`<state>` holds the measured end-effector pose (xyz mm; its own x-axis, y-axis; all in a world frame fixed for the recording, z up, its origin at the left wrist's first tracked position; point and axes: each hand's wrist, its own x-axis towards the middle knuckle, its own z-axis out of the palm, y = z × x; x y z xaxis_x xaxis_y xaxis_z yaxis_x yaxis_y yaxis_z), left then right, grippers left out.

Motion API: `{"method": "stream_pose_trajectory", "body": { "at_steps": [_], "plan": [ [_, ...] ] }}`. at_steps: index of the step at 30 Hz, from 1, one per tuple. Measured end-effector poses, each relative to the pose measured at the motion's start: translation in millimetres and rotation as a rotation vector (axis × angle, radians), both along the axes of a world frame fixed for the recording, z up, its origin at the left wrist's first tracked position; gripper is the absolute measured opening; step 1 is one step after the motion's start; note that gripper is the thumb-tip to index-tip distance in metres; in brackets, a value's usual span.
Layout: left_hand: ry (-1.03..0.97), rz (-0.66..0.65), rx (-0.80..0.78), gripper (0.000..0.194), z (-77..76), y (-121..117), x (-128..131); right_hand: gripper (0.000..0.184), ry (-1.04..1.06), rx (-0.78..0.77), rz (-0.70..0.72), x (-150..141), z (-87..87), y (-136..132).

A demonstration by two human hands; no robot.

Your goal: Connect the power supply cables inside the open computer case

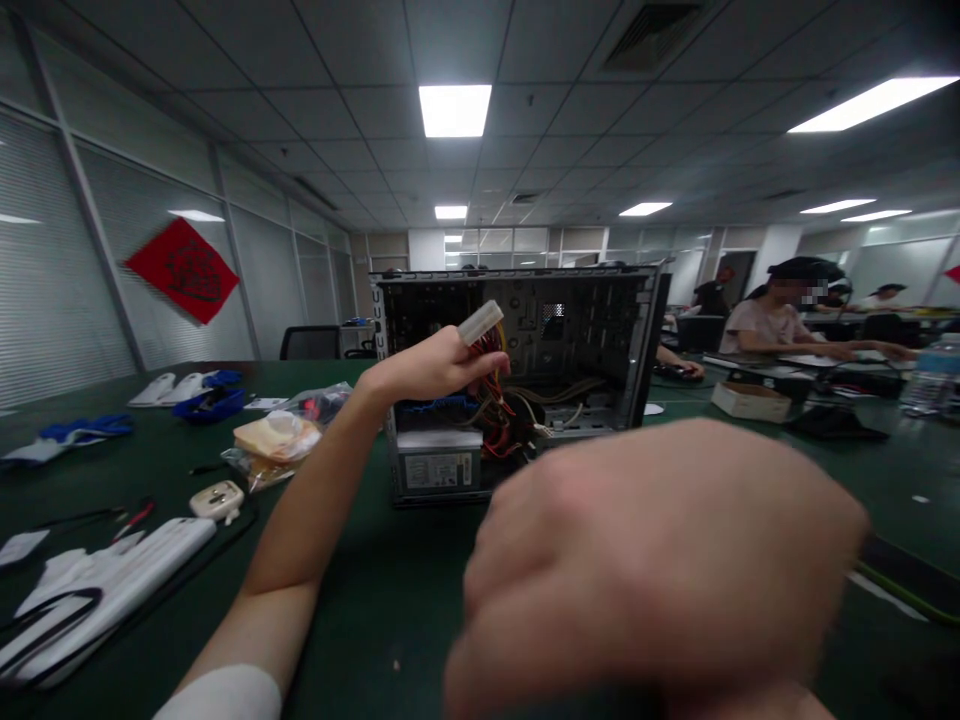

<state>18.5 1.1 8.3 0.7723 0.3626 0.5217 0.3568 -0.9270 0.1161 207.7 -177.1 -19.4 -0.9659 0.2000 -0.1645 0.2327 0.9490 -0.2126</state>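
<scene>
An open computer case (517, 273) stands on its long edge on the green table, its inside facing me. My left hand (439, 362) reaches to the case opening, closed on a long white power connector (481, 322). Red, yellow and black cables (495, 415) run down from that connector into the case. Low at the case's left sits a silver power supply (439, 468) with a label. Close to the camera, my right hand (652, 570) is blurred, its fingers curled into a fist. Whatever it may hold is hidden.
On the left lie a white power strip (169, 560), a white plug adapter (217, 500), plastic bags (277, 440) and blue-white gloves (86, 430). To the right are a small open box (750, 400), a black cloth (836, 422), a water bottle (934, 375) and a seated person (780, 320).
</scene>
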Motion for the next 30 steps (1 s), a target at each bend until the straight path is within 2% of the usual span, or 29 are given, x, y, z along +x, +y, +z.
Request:
{"method": "stream_pose_trajectory", "body": {
  "at_steps": [1,3,5,7,9,11,14,16,18,20,22,24,26,28,30],
  "plan": [
    [-0.032,0.032,-0.035,0.026,0.6,3.1,-0.1,0.051,0.141,0.015,-0.031,5.2,25.1,16.5],
    [-0.091,0.081,0.005,0.026,2.7,8.3,-0.4,0.051,0.405,0.138,-0.240,19.2,58.5,49.9],
    [-0.112,0.077,0.090,0.026,4.8,11.6,-0.6,0.054,0.469,0.269,-0.472,34.1,69.2,82.7],
    [-0.119,0.083,0.179,0.030,5.7,13.1,-0.6,0.056,0.451,0.332,-0.590,43.9,64.3,114.1],
    [-0.121,0.107,0.230,0.036,5.3,13.6,-0.2,0.052,0.480,0.278,-0.551,45.4,53.5,142.7],
    [-0.112,0.073,0.224,0.042,4.7,13.8,0.0,0.052,0.548,0.145,-0.448,40.0,42.9,166.3],
    [-0.064,-0.054,0.108,0.049,6.7,12.0,-2.9,0.054,0.634,-0.193,-0.270,29.5,31.0,189.0],
    [0.023,-0.071,-0.023,0.051,11.8,7.1,-9.2,0.052,0.604,-0.417,-0.179,26.1,25.5,196.1],
    [0.163,-0.007,-0.130,0.050,19.6,-2.3,-20.3,0.050,0.534,-0.572,-0.145,25.5,22.3,198.4],
    [0.356,0.133,-0.182,0.049,28.7,-16.4,-35.7,0.048,0.490,-0.613,-0.183,24.5,21.7,197.8],
    [0.528,0.262,-0.257,0.051,37.0,-34.0,-53.8,0.044,0.486,-0.513,-0.296,19.8,23.2,196.3],
    [0.518,0.344,-0.232,0.050,43.2,-53.2,-72.3,0.039,0.483,-0.274,-0.494,9.0,24.4,195.6],
    [0.449,0.359,-0.182,0.049,47.6,-71.4,-88.7,0.033,0.451,0.044,-0.711,-7.4,23.1,196.8],
    [0.398,0.332,-0.175,0.051,50.6,-86.5,-101.1,0.027,0.412,0.347,-0.847,-26.9,18.0,200.2],
    [0.380,0.332,-0.169,0.057,52.4,-97.2,-108.5,0.028,0.413,0.521,-0.936,-46.3,9.8,205.2]
  ]
}}
